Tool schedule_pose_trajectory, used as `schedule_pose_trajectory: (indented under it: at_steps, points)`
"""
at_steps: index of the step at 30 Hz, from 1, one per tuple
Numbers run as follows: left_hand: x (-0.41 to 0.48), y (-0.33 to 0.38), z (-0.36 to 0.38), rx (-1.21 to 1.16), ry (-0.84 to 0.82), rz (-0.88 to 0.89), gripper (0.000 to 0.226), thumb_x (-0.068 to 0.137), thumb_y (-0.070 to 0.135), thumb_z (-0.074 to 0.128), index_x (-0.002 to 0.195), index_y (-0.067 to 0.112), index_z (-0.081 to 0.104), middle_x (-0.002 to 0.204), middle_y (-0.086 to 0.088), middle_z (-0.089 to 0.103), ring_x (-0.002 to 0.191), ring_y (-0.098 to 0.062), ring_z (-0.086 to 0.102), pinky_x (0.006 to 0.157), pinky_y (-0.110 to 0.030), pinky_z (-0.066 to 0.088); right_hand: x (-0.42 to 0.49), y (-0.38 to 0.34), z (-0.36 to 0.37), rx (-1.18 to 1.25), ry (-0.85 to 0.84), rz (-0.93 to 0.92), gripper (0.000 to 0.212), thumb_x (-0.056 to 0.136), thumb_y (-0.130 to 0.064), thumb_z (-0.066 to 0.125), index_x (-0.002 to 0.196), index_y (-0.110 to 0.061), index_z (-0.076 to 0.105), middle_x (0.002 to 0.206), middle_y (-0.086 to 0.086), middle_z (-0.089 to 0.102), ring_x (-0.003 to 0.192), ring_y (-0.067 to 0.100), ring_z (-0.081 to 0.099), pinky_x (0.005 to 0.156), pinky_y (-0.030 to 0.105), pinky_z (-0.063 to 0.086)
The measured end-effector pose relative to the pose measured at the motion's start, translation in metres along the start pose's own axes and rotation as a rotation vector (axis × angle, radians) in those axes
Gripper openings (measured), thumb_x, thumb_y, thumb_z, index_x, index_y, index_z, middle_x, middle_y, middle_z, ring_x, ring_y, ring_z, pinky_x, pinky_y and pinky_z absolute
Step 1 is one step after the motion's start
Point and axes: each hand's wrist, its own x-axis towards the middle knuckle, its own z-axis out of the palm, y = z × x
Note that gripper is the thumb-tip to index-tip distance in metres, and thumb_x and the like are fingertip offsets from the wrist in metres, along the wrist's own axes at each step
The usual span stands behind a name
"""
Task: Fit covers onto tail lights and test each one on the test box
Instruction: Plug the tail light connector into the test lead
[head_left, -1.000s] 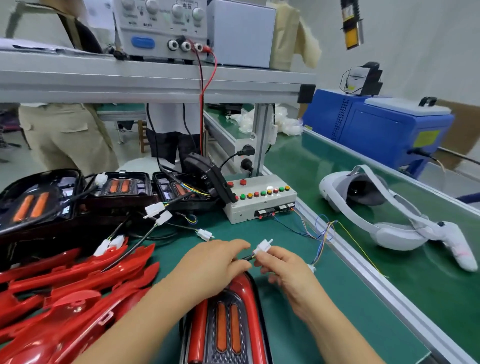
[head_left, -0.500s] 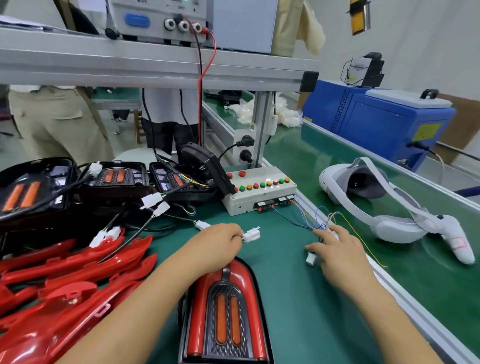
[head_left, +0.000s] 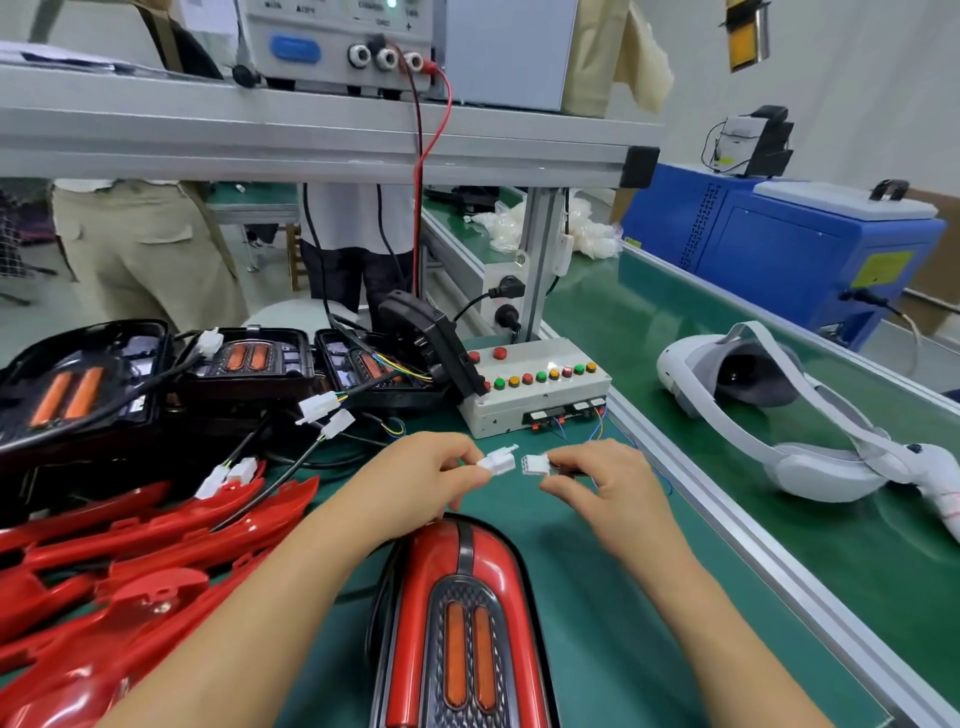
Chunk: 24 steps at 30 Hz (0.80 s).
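Tail light (head_left: 457, 639): one unit with its red cover (head_left: 413, 597) fitted and two orange strips set in a grey mesh panel. It lies flat on the green tabletop (head_left: 613, 649) at 6 o'clock, nearest the person, nose pointing to 12 o'clock.

Left hand (head_left: 415, 478): at 11 o'clock of the light's nose. Its fingers (head_left: 462, 460) pinch a white connector (head_left: 497, 461) that faces 3 o'clock.

Right hand (head_left: 608, 483): at 1 o'clock of the nose. Its fingers (head_left: 563, 460) pinch a second white connector (head_left: 535, 462) that faces 9 o'clock. The two connectors are level and close, with a small gap between them, not joined.

Test box (head_left: 540, 400): grey, with a row of red, green and yellow buttons on top, at 12 o'clock beyond the hands. Thin coloured wires leave its front.

Loose red covers (head_left: 130, 571): a heap at 8 o'clock.

Uncovered tail lights (head_left: 244, 364): black housings at 10 o'clock, with leads ending in white plugs lying across them.

Power supply (head_left: 337, 41): on the shelf at 12 o'clock, with a red lead (head_left: 423, 166) hanging down.

White headset (head_left: 753, 415): at 3 o'clock, on the belt.

Blue machine (head_left: 779, 249): at 2 o'clock.
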Motion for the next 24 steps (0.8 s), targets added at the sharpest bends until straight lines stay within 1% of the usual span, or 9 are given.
schedule_pose_trajectory:
  at_steps: [2, 3, 6, 10, 12, 14, 17, 19, 24]
  points:
    - [-0.002, -0.001, 0.001, 0.093, 0.056, 0.012, 0.01, 0.09, 0.042, 0.057, 0.089, 0.034, 0.064, 0.058, 0.011, 0.055, 0.052, -0.004, 0.046, 0.058, -0.028, 0.039, 0.001, -0.001, 0.002, 0.008, 0.02, -0.027, 0.009, 0.081, -0.016, 0.076, 0.09, -0.017, 0.076, 0.079, -0.005, 0.068, 0.081, 0.02, 0.057, 0.084, 0.036, 0.038]
    - [-0.004, -0.001, 0.001, 0.141, 0.081, 0.021, 0.01, 0.09, 0.043, 0.056, 0.091, 0.037, 0.064, 0.058, 0.013, 0.053, 0.052, -0.003, 0.044, 0.055, -0.026, 0.035, 0.001, -0.001, 0.002, 0.007, 0.029, -0.037, 0.01, 0.081, -0.015, 0.076, 0.09, -0.017, 0.077, 0.078, -0.003, 0.068, 0.08, 0.021, 0.057, 0.082, 0.037, 0.039]
    - [-0.009, 0.0, 0.002, 0.253, 0.134, 0.075, 0.01, 0.091, 0.044, 0.054, 0.096, 0.042, 0.062, 0.064, 0.023, 0.054, 0.06, 0.001, 0.046, 0.054, -0.023, 0.028, 0.001, 0.0, 0.003, -0.016, 0.04, -0.075, 0.011, 0.078, -0.014, 0.078, 0.09, -0.016, 0.078, 0.076, -0.003, 0.068, 0.078, 0.02, 0.056, 0.079, 0.04, 0.041]
    - [-0.011, 0.001, 0.004, 0.398, 0.208, 0.165, 0.019, 0.093, 0.046, 0.05, 0.108, 0.041, 0.06, 0.091, 0.014, 0.062, 0.084, -0.007, 0.052, 0.069, -0.025, 0.032, 0.002, 0.001, 0.005, -0.046, 0.03, -0.094, 0.011, 0.077, -0.017, 0.079, 0.088, -0.017, 0.079, 0.072, -0.004, 0.067, 0.08, 0.016, 0.048, 0.079, 0.042, 0.043]
    - [-0.011, 0.0, 0.005, 0.46, 0.229, 0.203, 0.022, 0.095, 0.046, 0.046, 0.11, 0.039, 0.06, 0.095, 0.012, 0.063, 0.091, -0.009, 0.054, 0.074, -0.026, 0.033, 0.002, 0.0, 0.005, -0.047, 0.042, -0.102, 0.011, 0.076, -0.017, 0.08, 0.087, -0.018, 0.079, 0.07, -0.005, 0.066, 0.079, 0.015, 0.046, 0.077, 0.043, 0.043]
    - [-0.01, -0.002, 0.007, 0.521, 0.226, 0.221, 0.024, 0.096, 0.046, 0.042, 0.112, 0.038, 0.058, 0.095, 0.011, 0.062, 0.093, -0.01, 0.053, 0.078, -0.028, 0.034, 0.001, 0.0, 0.006, -0.069, 0.05, -0.128, 0.01, 0.074, -0.019, 0.079, 0.084, -0.018, 0.079, 0.068, -0.005, 0.066, 0.078, 0.016, 0.046, 0.075, 0.043, 0.044]
    - [-0.009, -0.003, 0.008, 0.589, 0.223, 0.225, 0.026, 0.097, 0.046, 0.039, 0.115, 0.038, 0.057, 0.095, 0.01, 0.061, 0.095, -0.011, 0.052, 0.077, -0.028, 0.03, 0.002, -0.002, 0.006, -0.094, 0.049, -0.137, 0.009, 0.072, -0.018, 0.079, 0.082, -0.018, 0.078, 0.067, -0.006, 0.066, 0.076, 0.023, 0.052, 0.074, 0.044, 0.042]
    - [-0.009, -0.003, 0.009, 0.643, 0.222, 0.222, 0.028, 0.098, 0.047, 0.037, 0.116, 0.038, 0.056, 0.096, 0.01, 0.061, 0.096, -0.012, 0.051, 0.077, -0.028, 0.029, 0.001, -0.002, 0.006, -0.113, 0.059, -0.147, 0.009, 0.071, -0.022, 0.076, 0.08, -0.019, 0.078, 0.067, -0.007, 0.066, 0.077, 0.027, 0.056, 0.075, 0.042, 0.04]
    - [-0.008, -0.003, 0.009, 0.765, 0.194, 0.238, 0.031, 0.097, 0.05, 0.034, 0.118, 0.039, 0.055, 0.096, 0.011, 0.062, 0.093, -0.013, 0.047, 0.077, -0.03, 0.029, 0.0, -0.005, 0.006, -0.176, 0.076, -0.169, 0.011, 0.068, -0.028, 0.073, 0.076, -0.023, 0.079, 0.064, -0.01, 0.066, 0.076, 0.028, 0.058, 0.076, 0.042, 0.037]
